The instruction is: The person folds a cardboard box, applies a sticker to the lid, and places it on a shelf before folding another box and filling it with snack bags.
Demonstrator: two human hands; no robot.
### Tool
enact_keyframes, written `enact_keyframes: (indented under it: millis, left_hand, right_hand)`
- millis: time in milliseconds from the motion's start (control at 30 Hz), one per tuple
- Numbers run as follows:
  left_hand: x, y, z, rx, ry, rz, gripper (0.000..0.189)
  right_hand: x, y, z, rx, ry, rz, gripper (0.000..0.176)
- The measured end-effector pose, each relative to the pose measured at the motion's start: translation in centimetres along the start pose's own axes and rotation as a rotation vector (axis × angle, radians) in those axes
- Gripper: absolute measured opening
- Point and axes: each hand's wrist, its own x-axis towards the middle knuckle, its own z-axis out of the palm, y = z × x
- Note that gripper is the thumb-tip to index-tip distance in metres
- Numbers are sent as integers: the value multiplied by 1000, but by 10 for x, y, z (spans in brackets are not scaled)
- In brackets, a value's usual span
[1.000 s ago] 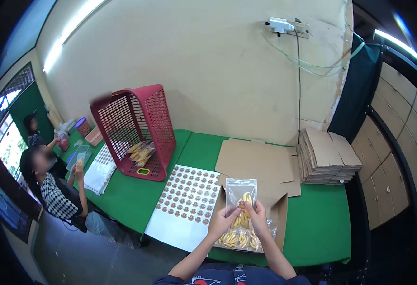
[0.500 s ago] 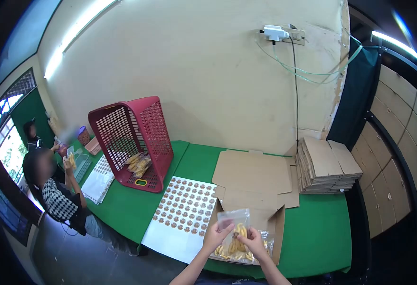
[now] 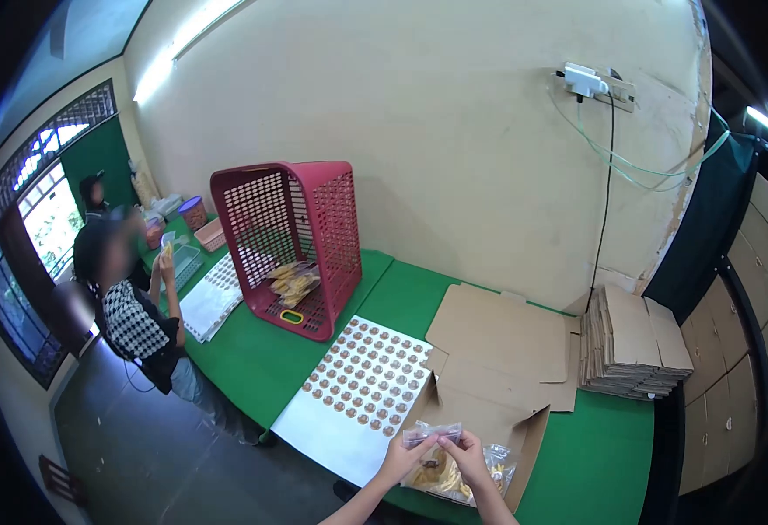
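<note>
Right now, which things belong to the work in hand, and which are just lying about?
In hand: snack bag, pinched by left hand and right hand; open cardboard box beneath it.
Lying about: sticker sheet, red basket, stack of flat cartons, unfolded cardboard sheet.

Person, own body, head view. Parts in view: 2 hands, 2 forearms, all at the bottom edge
- Left hand (image 3: 408, 457): bare, fingers slim
- Left forearm (image 3: 358, 503): bare to the frame edge, slender
- Right hand (image 3: 469, 452): bare, fingers slim
- Right forearm (image 3: 495, 507): bare to the frame edge, slender
- Nails, finger detail: too small to tell
- Clothing: cut off by the frame, cannot tell
</note>
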Motion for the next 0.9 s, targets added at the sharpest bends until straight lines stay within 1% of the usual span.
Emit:
enact_keyframes:
  millis: [33, 133, 233, 333, 433, 533, 567, 633, 700, 833, 900]
  left_hand:
    - [1, -3, -7, 18, -44, -21, 19]
    - [0, 16, -7, 341, 18, 196, 18]
    - [-2, 27, -7, 532, 76, 341, 16]
    - [-3, 36, -1, 512, 118, 517, 14]
    - [-1, 43, -5, 631, 77, 515, 13]
    - [12, 52, -12, 816, 38, 692, 14]
    - [16, 56, -15, 804, -37, 637, 13]
    - [20, 64, -16, 882, -81, 635, 11]
    - [24, 72, -15, 921, -135, 626, 9]
    - [32, 70, -9, 936, -139, 631, 12]
    - [42, 53, -9, 807, -159, 600, 15]
  right_hand:
    - [1, -4, 3, 12, 5, -12, 13]
    - [3, -16, 12, -11, 30, -44, 10]
    - [2, -26, 16, -109, 68, -99, 8]
    - [3, -32, 10, -190, 99, -222, 7]
    - [4, -44, 3, -262, 119, -386, 4]
    - [0, -54, 1, -286, 183, -382, 4]
    - [0, -56, -1, -306, 192, -415, 4]
    - [1, -59, -4, -343, 210, -484, 5]
    - [-1, -64, -6, -307, 233, -466, 6]
    - [-6, -73, -9, -264, 263, -438, 7]
    - [-7, -71, -9, -236, 288, -437, 8]
